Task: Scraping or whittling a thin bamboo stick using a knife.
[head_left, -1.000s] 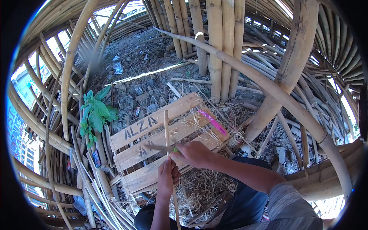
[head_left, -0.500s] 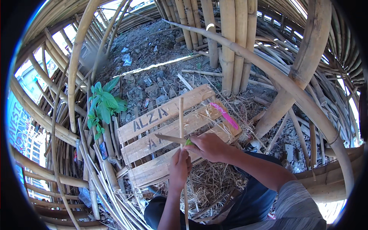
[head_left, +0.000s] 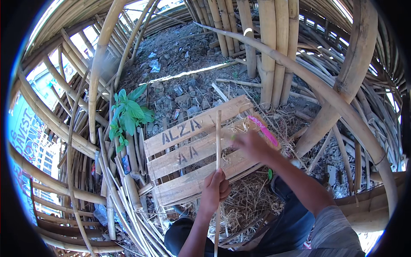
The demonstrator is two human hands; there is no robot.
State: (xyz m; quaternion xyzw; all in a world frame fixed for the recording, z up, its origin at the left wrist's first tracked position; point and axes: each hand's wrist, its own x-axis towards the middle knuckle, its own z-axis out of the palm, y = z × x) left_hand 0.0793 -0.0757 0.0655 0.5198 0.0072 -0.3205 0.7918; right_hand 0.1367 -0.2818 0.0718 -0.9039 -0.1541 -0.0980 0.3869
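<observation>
My left hand [head_left: 216, 188] is wrapped round a thin, pale bamboo strip [head_left: 218, 141] that stands nearly upright in front of the slatted wooden crate [head_left: 171, 171]. The strip's top end rises above the fist, and its lower part runs down between my legs. My right hand [head_left: 252, 145], smeared by motion, is closed over the crate's right half, to the right of the strip. It holds a knife; a bit of its green handle [head_left: 234, 137] shows, while the blade is too blurred to make out.
A pink strip-like object [head_left: 263, 130] lies at the crate's right end. Wood shavings [head_left: 244, 201] cover the ground by my legs. Cut bamboo strips [head_left: 124, 195] lie at the left, below a leafy plant [head_left: 128, 112]. A long bamboo pole [head_left: 299, 70] slants across the right side.
My right hand has moved away from the bamboo strip, to the right and up, and the knife blade no longer crosses the strip. The view has shifted slightly.
</observation>
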